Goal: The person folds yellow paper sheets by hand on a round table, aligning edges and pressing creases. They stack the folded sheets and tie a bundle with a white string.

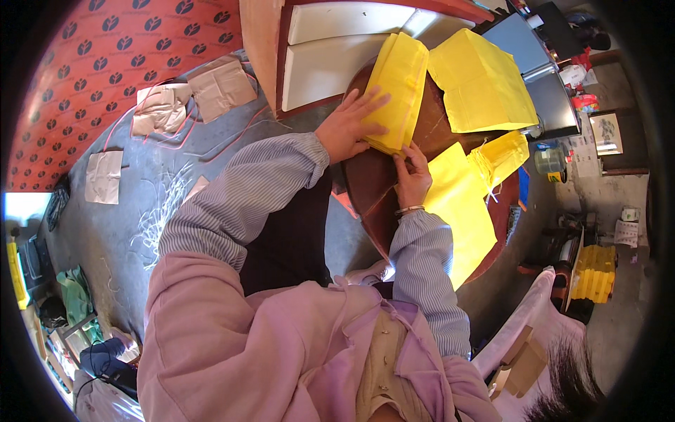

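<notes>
A folded stack of yellow sheets (404,77), cloth or paper, I cannot tell which, lies on a round brown table (370,179) in front of me. My left hand (349,125) rests on the stack's left side with its fingers spread and slightly blurred. At the near corner my right hand (413,176) pinches the stack's edge between thumb and fingers. Right of it, a wide flat yellow piece (481,81) covers the table's far side. Another yellow sheet (457,211) hangs over the near right, beside a gathered yellow bundle (508,156) with white strings.
White drawers (341,58) in a wooden frame stand just beyond the table. Brown paper pieces (221,88), red cords and a heap of white strings (165,218) lie on the grey floor at left. A yellow stack (594,274) and an open cardboard box (524,366) are at right.
</notes>
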The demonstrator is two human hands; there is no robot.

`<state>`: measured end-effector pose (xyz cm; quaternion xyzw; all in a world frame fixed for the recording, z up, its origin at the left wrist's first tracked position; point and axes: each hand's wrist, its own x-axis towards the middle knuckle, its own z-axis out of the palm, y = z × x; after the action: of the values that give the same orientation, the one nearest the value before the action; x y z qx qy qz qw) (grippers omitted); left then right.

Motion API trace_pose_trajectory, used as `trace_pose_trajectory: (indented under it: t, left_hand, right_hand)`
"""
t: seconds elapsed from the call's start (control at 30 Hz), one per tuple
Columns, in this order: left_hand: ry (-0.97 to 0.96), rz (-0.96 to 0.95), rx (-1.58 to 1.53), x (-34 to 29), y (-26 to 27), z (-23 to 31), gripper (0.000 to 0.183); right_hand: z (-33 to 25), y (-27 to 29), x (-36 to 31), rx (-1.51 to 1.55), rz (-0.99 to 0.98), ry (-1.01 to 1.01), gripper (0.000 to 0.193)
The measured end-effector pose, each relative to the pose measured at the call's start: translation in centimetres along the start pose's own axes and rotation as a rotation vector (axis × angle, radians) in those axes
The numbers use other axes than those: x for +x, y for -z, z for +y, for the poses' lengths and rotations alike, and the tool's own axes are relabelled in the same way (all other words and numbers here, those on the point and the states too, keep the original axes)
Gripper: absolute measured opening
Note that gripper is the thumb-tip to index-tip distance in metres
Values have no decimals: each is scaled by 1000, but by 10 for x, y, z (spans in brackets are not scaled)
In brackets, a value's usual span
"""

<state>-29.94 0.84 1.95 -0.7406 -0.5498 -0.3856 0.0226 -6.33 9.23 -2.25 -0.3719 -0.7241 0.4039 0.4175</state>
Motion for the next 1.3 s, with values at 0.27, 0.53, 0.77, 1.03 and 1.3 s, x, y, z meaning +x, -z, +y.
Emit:
trace_pose_trajectory:
  t: [0.27, 0.53, 0.77, 1.03, 1.3]
  left_hand:
    - [-78, -202, 22, 7, -11, 0, 53]
    - [-172, -240, 77, 8, -3, 3, 71]
    - [62, -265, -202, 30, 18, 7, 44]
    - [114, 63, -4, 165, -57, -69, 37]
    - [748, -203, 130, 236, -73, -196, 48]
  right_hand:
    - [-15, -5, 2, -113, 58, 63, 30]
    - [-53, -1, -4, -430, 108, 343, 47]
    - [-65, -8, -5, -669, -123, 336, 52]
    - [-61, -9, 1, -597, -105, 354, 56]
    - [-54, -12, 10, -471, -156, 296, 54]
